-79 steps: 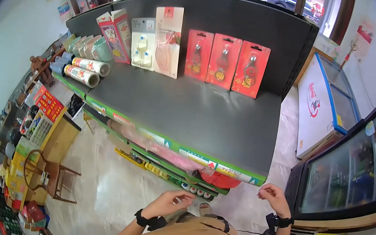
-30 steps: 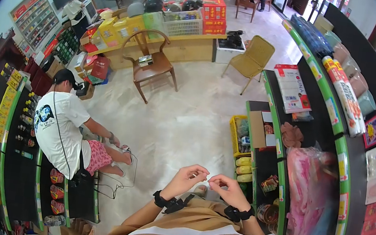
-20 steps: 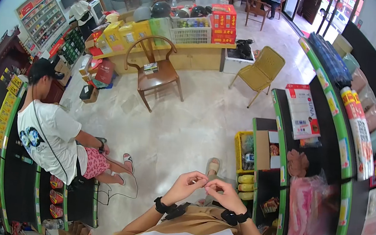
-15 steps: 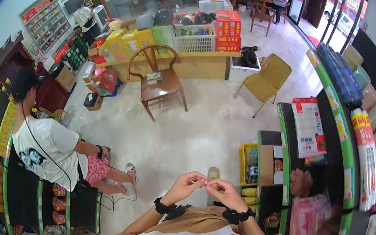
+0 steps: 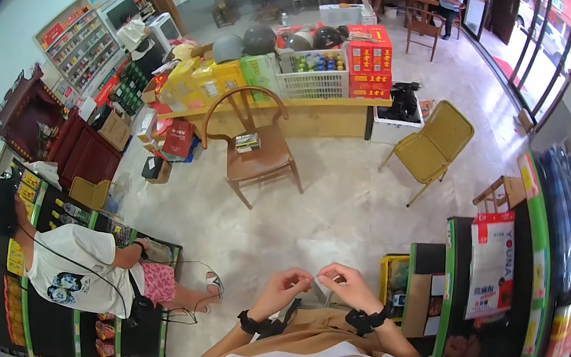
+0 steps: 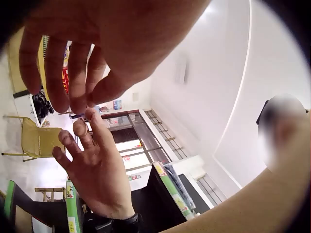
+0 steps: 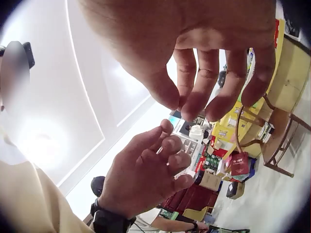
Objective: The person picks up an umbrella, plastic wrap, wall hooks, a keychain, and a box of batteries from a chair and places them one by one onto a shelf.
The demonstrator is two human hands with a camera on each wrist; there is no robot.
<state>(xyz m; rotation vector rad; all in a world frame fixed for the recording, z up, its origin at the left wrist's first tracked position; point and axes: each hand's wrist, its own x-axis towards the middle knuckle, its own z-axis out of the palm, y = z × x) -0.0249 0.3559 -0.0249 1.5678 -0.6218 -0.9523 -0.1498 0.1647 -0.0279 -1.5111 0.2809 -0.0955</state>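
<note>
White basket holds bottles beyond left hand and right hand.

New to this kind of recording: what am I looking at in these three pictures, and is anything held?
No machine: the grips are a person's two bare hands. The wide picture comes from a head camera looking down at a shop floor with a wooden chair, a yellow chair and another person crouched by shelves. The other two come from cameras strapped on each wrist, each showing its own hand close up and the other beyond. The left hand and right hand meet fingertip to fingertip before the chest; whether they pinch something is too small to tell.
</note>
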